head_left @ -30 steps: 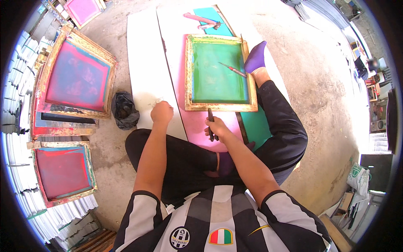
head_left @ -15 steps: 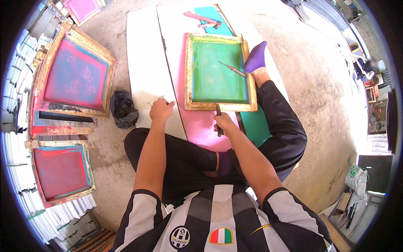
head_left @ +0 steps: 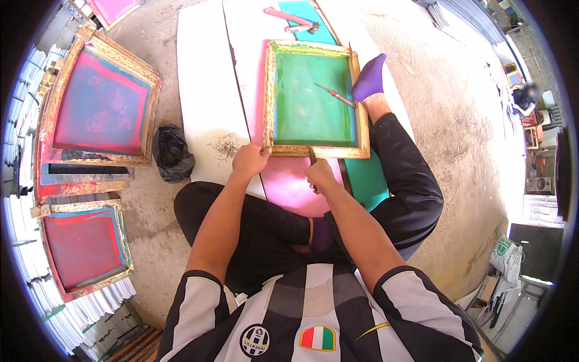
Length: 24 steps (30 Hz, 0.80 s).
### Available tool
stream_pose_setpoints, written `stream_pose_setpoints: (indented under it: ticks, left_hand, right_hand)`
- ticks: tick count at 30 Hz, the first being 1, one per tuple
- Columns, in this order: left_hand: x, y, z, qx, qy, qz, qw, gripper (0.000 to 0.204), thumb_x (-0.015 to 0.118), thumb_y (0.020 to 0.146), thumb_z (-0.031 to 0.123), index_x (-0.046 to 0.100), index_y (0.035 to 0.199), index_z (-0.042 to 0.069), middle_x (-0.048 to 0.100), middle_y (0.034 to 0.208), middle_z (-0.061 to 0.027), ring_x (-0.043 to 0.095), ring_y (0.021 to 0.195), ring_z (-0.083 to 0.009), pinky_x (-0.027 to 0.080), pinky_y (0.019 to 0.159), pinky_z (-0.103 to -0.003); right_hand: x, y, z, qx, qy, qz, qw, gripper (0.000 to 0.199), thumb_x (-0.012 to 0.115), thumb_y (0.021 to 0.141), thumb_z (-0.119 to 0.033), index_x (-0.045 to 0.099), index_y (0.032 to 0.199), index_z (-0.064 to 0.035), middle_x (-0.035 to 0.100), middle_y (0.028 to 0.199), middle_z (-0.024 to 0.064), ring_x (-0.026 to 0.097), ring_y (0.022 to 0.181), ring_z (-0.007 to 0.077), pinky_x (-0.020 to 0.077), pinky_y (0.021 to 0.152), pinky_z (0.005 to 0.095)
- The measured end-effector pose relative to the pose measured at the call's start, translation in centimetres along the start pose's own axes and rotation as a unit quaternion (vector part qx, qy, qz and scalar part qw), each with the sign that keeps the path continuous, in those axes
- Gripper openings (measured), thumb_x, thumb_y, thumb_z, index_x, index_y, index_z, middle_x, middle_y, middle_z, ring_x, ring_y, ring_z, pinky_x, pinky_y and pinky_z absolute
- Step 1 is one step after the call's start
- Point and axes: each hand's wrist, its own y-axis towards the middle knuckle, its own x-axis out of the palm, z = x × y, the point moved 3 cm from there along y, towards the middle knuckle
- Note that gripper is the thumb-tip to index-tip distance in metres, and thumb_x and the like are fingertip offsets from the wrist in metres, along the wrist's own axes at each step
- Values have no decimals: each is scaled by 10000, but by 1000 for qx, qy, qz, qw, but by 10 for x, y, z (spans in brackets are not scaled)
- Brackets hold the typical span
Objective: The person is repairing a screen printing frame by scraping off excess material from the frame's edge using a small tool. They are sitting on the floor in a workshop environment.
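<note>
A wooden screen-printing frame point(head_left: 363, 130) with green mesh point(head_left: 310, 90) lies flat in front of me. My left hand point(head_left: 250, 160) grips its near left corner, the thumb against the wood. In my right hand point(head_left: 321, 174) is a dark, narrow hand tool point(head_left: 312, 156), its tip at the frame's near edge; its working end is too small to make out. A thin pointed tool with a red handle point(head_left: 342, 98) rests across the mesh. Beside my left hand, a small pile of thin, curled bits point(head_left: 225, 146) lies on the white board point(head_left: 205, 78).
My purple-socked foot point(head_left: 369, 78) touches the frame's right side. Beyond the frame lie a pink-handled tool point(head_left: 289, 16) and a small light-coloured tool point(head_left: 300, 28). To the left are a black plastic bag point(head_left: 173, 154), a blue-and-pink screen point(head_left: 102, 108) and a red screen point(head_left: 84, 247).
My left hand has moved right from over the white board onto the frame's corner, uncovering the small pile. My right hand keeps the dark tool at the near edge.
</note>
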Motion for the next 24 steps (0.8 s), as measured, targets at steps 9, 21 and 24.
stream_pose_setpoints:
  ticks: [9,21,24]
  left_hand:
    - [-1,0,-2,24,-44,12,999,523,670,911,464,691,776,-41,655,734,-275,664,724,-454,492,677,-531]
    - [-24,-34,23,185,-66,99,975,246,778,843,271,781,1022,104,758,998,-108,720,893,-311,564,758,-420]
    - [-18,-45,36,313,-40,103,943,251,784,833,240,786,1059,131,758,999,-85,723,894,-297,576,770,-416]
  right_hand:
    - [18,9,19,-86,-51,120,988,256,581,904,-182,667,1061,1,731,934,249,718,825,383,567,743,494]
    - [35,-30,24,-186,-35,65,980,248,604,868,-176,647,1047,-9,710,945,296,692,939,485,544,836,551]
    - [44,-37,18,-204,-36,33,978,237,606,869,-171,649,1040,-13,709,946,291,691,955,475,542,851,541]
